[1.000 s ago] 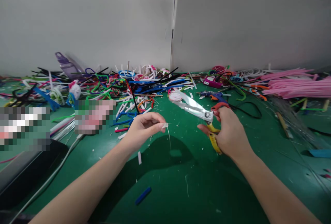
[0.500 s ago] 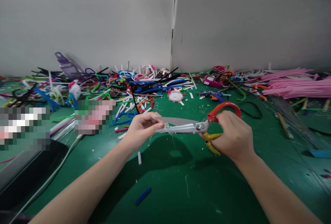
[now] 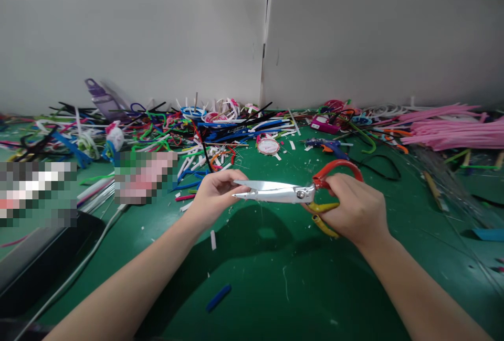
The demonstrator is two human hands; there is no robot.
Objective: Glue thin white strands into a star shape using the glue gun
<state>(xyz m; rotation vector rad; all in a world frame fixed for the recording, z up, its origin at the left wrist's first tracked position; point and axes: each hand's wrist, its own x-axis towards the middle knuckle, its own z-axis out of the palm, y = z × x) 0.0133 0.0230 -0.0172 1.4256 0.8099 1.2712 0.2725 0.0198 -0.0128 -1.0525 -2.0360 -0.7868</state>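
Observation:
My right hand grips the handles of a pair of scissors, one loop red, the other yellow. Their blades point left, only slightly apart, above the green table. My left hand is closed in a pinch at the blade tips. What its fingers hold is hidden behind them and the blades. Below the hands lie a blue strip piece and a small whitish strip.
Pipe cleaners and cut scraps are heaped along a grey partition. A blue glue gun and pink rods lie at right. On the left are a purple bottle, a phone-like slab and a white cable.
The scissor blades have come closer together and the red handle has dropped slightly. A small clear piece visible at my left fingertips earlier no longer shows.

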